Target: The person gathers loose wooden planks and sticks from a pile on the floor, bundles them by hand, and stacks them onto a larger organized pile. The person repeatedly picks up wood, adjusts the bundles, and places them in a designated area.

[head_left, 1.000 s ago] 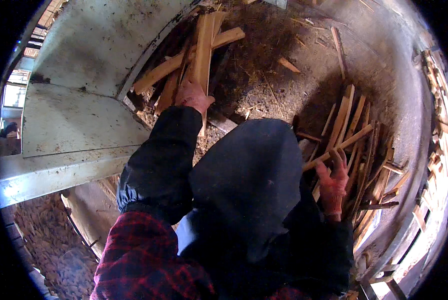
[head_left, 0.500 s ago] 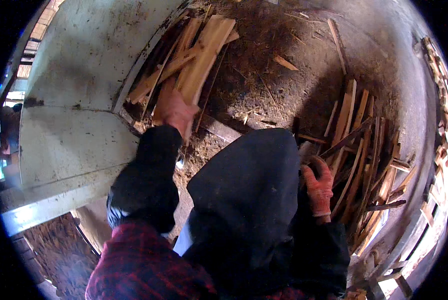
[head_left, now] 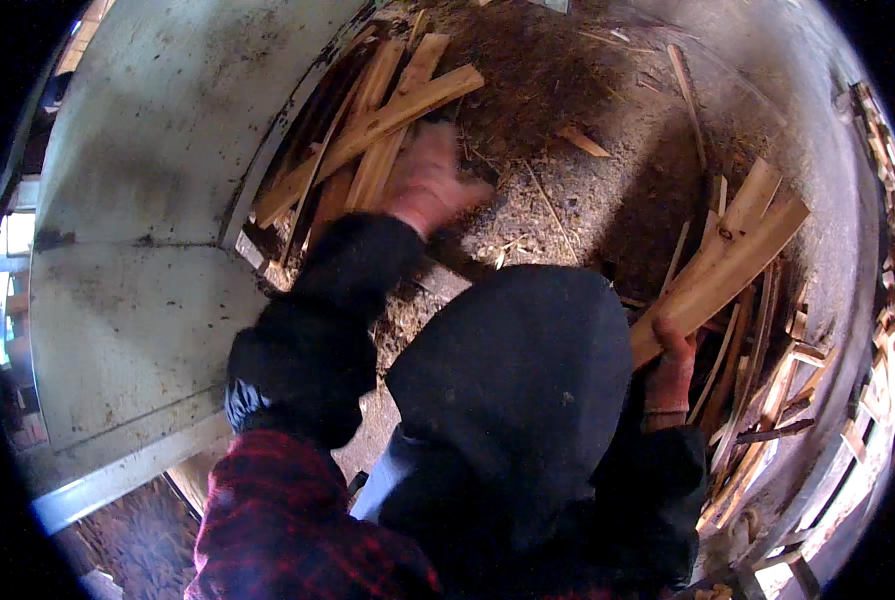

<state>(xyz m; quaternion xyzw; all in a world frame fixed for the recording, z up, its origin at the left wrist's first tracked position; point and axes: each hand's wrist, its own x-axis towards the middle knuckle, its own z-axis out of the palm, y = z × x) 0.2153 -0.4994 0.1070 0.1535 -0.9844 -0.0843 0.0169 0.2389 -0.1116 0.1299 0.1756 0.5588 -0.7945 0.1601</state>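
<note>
"Pale board, newly gripped in the right hand, slants over the stick pile; half a second ago that hand had none."

"So more wood is at the pile. The left?"

"Left of the pile, the left hand blurs beside crossed planks, fingers spread; contact, I cannot tell."

"Hidden?"

"Most right-hand fingers, under the board, and whether it is two boards."

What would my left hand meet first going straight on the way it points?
Probably the slanting top plank on the left, near its far end; your left hand is blurred, so depth and exact heading are unclear.
</note>
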